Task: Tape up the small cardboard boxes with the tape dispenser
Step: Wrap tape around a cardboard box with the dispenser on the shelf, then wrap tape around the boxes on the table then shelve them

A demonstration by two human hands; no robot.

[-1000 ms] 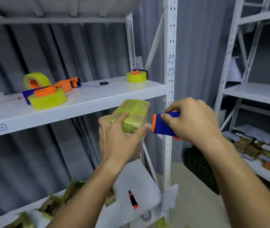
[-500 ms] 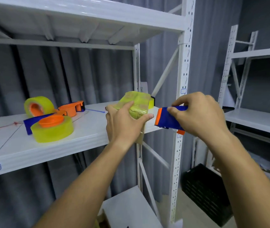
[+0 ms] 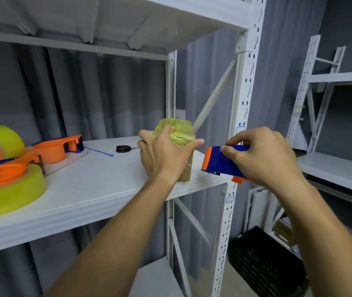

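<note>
Head view: the left hand (image 3: 162, 155) grips the upright box (image 3: 179, 138) at the shelf (image 3: 98, 185) edge; the right hand (image 3: 265, 155), just beside it, grasps the tape dispenser (image 3: 218, 163), nose pointing toward the box.
</note>
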